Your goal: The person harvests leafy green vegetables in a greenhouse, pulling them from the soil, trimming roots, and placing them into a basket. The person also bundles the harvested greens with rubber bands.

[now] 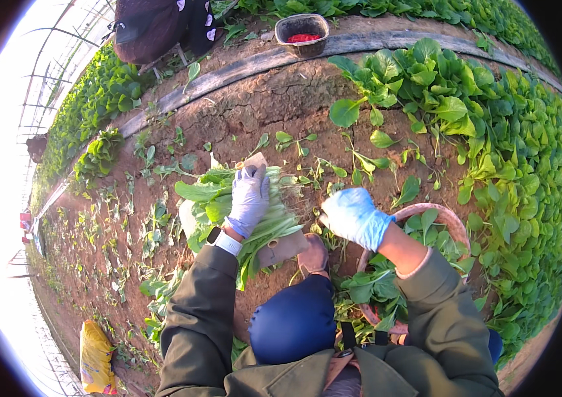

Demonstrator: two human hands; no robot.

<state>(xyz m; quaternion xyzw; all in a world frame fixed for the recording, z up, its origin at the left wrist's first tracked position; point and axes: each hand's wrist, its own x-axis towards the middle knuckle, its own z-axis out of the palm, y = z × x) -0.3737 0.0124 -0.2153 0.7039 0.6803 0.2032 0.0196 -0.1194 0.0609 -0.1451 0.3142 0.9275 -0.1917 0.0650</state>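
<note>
My left hand [249,200], in a pale thin glove with a white smartwatch at the wrist, rests on top of a bunch of leafy greens [276,223]. The greens lie on a piece of cardboard [281,249] on the soil, leaves to the left, pale stems to the right. My right hand [355,216], in a blue glove, is curled above the ground right of the bunch; a small dark thing shows at its fingers, too blurred to name. Close to my right forearm stands a pink round basket [452,223] with loose green leaves in it.
Rows of growing greens [524,198] fill the right side. A dark tub [302,45] with something red inside stands by a long board [241,67]. Another person [149,30] sits at the upper left. A yellow sack [96,357] lies lower left. My shoe [313,253] is beside the cardboard.
</note>
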